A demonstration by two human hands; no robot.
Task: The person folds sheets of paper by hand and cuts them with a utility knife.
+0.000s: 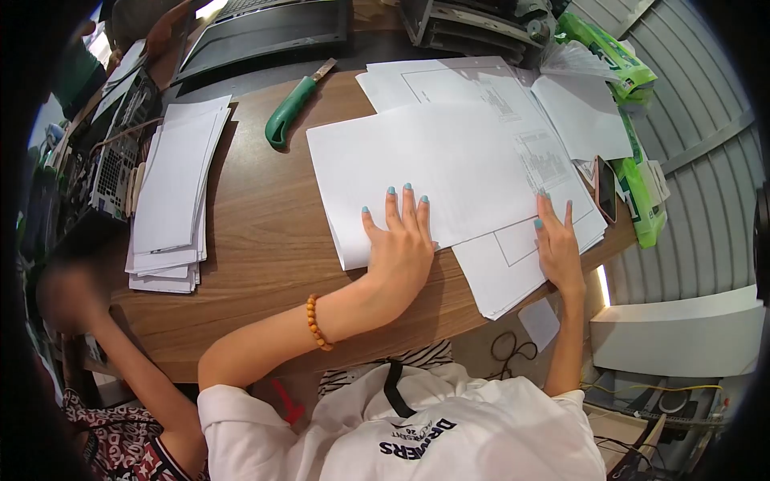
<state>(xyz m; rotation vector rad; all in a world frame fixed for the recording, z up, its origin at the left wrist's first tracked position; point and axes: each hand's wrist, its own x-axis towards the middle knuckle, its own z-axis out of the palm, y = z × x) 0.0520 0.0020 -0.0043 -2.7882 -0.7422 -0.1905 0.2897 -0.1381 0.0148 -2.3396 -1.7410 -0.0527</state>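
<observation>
My left hand (399, 248) lies flat with fingers spread on a folded white sheet of paper (401, 152), near its front edge. My right hand (559, 250) rests with fingers stretched out at the right end of that sheet, above a stack of printed sheets (501, 276). Its thumb and forefinger are near the paper's edge; whether they pinch it is unclear. Printed boxes and text show on the sheets beneath. Left of the paper lies a green-handled knife (290, 112), its blade pointing away from me.
A pile of folded paper strips (172, 192) lies at the left, beside a computer case (120, 168). A phone (605, 189) and green packets (642, 200) are at the right edge. A laptop (265, 36) and black trays (469, 32) stand behind. Another person's arm (136, 353) is at lower left.
</observation>
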